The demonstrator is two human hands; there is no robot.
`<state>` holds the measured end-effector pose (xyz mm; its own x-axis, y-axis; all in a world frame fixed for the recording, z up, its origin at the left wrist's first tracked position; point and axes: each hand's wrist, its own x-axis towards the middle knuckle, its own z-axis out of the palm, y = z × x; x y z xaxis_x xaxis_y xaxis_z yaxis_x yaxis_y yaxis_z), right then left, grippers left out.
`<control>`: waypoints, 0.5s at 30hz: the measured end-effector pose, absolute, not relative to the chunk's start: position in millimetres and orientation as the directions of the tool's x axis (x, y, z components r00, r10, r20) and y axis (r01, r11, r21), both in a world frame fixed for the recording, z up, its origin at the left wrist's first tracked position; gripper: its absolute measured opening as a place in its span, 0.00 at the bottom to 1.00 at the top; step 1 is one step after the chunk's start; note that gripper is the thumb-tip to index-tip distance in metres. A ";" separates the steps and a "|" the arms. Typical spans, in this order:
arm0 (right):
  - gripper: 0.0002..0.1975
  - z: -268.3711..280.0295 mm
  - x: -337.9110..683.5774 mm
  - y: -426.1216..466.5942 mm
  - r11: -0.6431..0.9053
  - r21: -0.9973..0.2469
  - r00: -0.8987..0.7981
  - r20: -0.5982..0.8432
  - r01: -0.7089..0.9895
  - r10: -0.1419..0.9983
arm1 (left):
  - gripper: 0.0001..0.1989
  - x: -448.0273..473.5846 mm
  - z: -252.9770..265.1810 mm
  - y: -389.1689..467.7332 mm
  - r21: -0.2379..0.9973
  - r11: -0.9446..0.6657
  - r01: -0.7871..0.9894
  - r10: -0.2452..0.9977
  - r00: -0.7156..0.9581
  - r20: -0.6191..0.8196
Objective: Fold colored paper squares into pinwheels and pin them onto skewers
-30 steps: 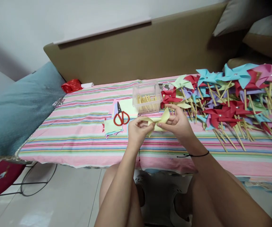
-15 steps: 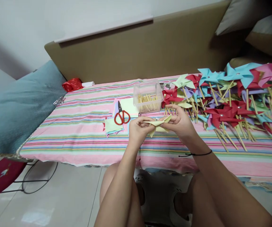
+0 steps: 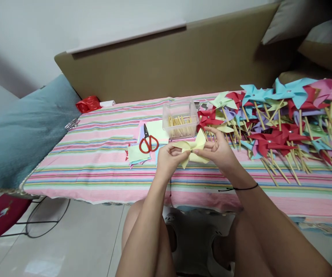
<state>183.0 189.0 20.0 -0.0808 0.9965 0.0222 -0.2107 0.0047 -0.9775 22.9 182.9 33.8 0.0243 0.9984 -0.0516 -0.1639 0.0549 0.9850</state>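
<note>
Between my two hands is a pale yellow paper pinwheel [image 3: 197, 144], its blades folded in and its face turned up toward me. My left hand [image 3: 168, 157] pinches its left side, thumb near the centre. On the other side my right hand [image 3: 219, 150] grips it, thumb also close to the middle. A small dark spot shows at the pinwheel's centre; I cannot make out what it is. Just beyond my hands stands a clear plastic box [image 3: 180, 132] with many thin wooden sticks [image 3: 180, 121] in it. No stick shows on the yellow pinwheel.
Red-handled scissors [image 3: 149, 143] lie on coloured paper left of the box. Cut paper squares [image 3: 138, 153] are stacked nearby. Many finished pinwheels on sticks [image 3: 272, 142] crowd the right side. A red plastic bag [image 3: 88, 104] rests at the back left of the striped cloth [image 3: 96, 161].
The yellow pinwheel has tilted up, so its folded blades and centre now face me, where before it was seen nearly edge-on. Both hands keep hold of it in nearly the same place.
</note>
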 end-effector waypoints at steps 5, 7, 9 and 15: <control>0.48 16.3 181.1 189.9 -0.026 -0.979 -0.053 -0.016 -0.203 0.998 | 0.15 22.7 36.3 181.7 0.976 0.145 -0.160 0.978 0.175 -0.116; 0.48 16.3 178.6 190.4 -0.044 -0.976 -0.048 -0.034 -0.215 0.998 | 0.15 24.0 36.4 181.0 0.973 0.155 -0.174 0.974 0.191 -0.121; 0.48 17.1 176.1 191.3 -0.061 -0.974 -0.054 -0.050 -0.218 0.997 | 0.13 24.2 35.9 180.7 0.970 0.145 -0.197 0.980 0.164 -0.113; 0.33 28.2 174.1 177.1 0.117 -0.979 0.036 0.112 -0.170 0.993 | 0.16 3.5 38.3 187.5 0.931 0.126 -0.341 0.971 -0.149 -0.186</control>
